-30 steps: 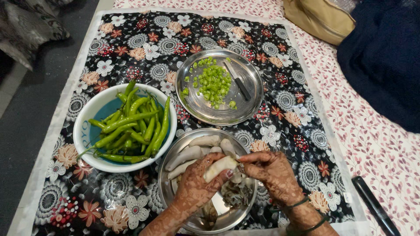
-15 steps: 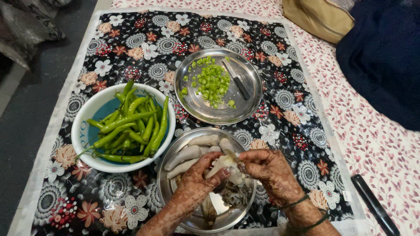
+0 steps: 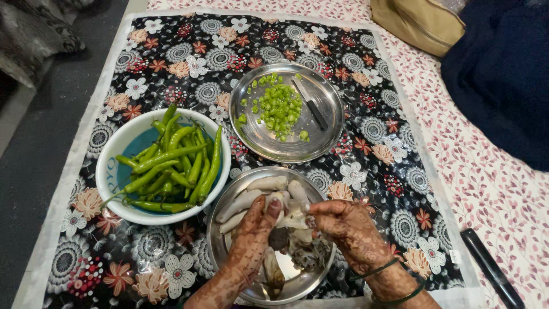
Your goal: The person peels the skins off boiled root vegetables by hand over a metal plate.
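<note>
Floral mat (image 3: 171, 51) on patterned bedsheet (image 3: 486, 189)

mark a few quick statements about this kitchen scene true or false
1. The knife lies on the plate of chopped green chilli. True.
2. The whole green chillies sit in a steel plate. False: they fill a white bowl.
3. Both hands work over the steel plate nearest the person. True: the left hand and right hand hold a pale root piece there.
4. The black pen-like object lies inside the bowl. False: it lies on the pink cloth at the right.
</note>
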